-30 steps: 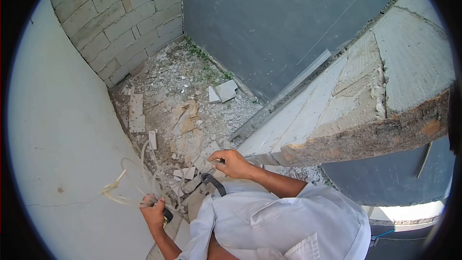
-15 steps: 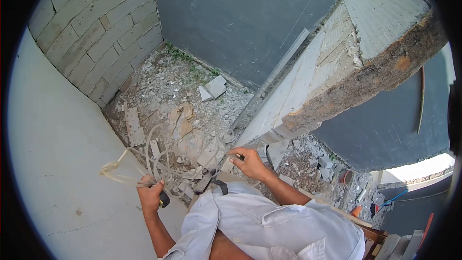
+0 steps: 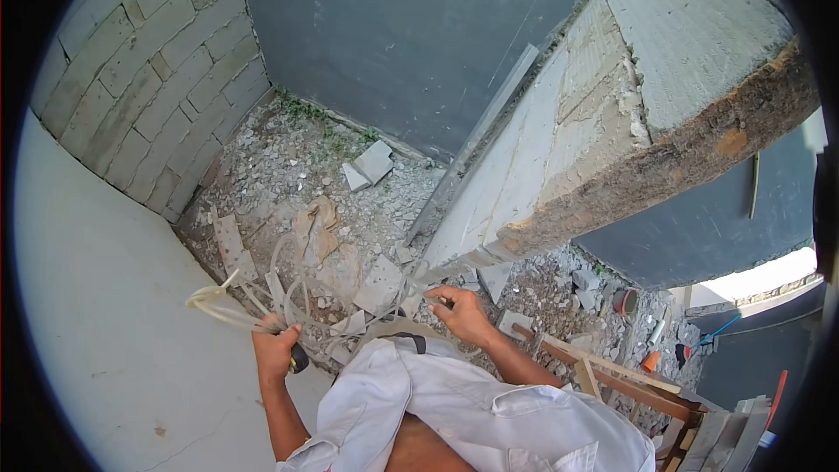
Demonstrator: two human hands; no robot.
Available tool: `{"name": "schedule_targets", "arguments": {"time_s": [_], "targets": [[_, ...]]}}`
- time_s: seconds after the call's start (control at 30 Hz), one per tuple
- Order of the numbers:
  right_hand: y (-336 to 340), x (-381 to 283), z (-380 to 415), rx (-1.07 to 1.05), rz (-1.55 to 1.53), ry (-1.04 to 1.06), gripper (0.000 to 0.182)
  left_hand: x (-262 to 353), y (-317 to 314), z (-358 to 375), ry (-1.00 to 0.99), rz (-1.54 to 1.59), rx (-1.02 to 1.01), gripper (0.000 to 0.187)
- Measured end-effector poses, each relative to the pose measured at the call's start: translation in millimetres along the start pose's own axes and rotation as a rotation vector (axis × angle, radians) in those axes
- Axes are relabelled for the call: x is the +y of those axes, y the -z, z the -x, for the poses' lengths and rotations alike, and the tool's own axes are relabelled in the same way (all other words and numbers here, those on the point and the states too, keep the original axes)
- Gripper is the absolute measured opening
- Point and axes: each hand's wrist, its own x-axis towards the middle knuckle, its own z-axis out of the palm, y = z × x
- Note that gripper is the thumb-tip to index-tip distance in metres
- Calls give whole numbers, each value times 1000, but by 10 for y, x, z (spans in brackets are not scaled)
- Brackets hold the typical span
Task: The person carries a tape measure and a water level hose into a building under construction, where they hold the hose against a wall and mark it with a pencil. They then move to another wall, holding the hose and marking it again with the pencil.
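Note:
My left hand (image 3: 274, 353), low beside the pale wall, is closed around a looped bundle of clear hose (image 3: 210, 301). A small black object (image 3: 299, 358) juts out from under the same hand. Loose hose loops hang between my two hands over the rubble. In front of my shirt, my right hand (image 3: 463, 315) has its fingers curled, thumb and forefinger close together on the clear hose, which bends just past the fingertips.
Broken rubble (image 3: 262, 170) covers the ground below, with a crumpled tan sack (image 3: 319, 232). A rough-edged wall (image 3: 664, 153) stands close on the right. A block wall (image 3: 166, 79) and a grey wall (image 3: 393, 35) close the back. Wooden framing (image 3: 629, 385) is at lower right.
The view has shifted, bringing more of the wooden framing into sight at lower right. Both hands keep their grips; the right hand sits slightly lower and further right in view.

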Motion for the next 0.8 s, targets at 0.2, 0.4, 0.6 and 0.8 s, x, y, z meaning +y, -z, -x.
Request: {"name": "schedule_targets", "arguments": {"time_s": [0.2, 0.4, 0.6, 0.8], "targets": [[124, 5, -266, -10, 19, 26, 27, 216, -240, -437, -9, -52, -61, 12], [92, -28, -383, 76, -35, 17, 27, 407, -287, -937, -61, -54, -123, 12], [-161, 19, -592, 256, -120, -106, 26, 593, -212, -1799, -65, -60, -234, 19], [-899, 2, -1241, 484, -189, -151, 24, 617, 279, -2802, -13, 31, -339, 26]]}}
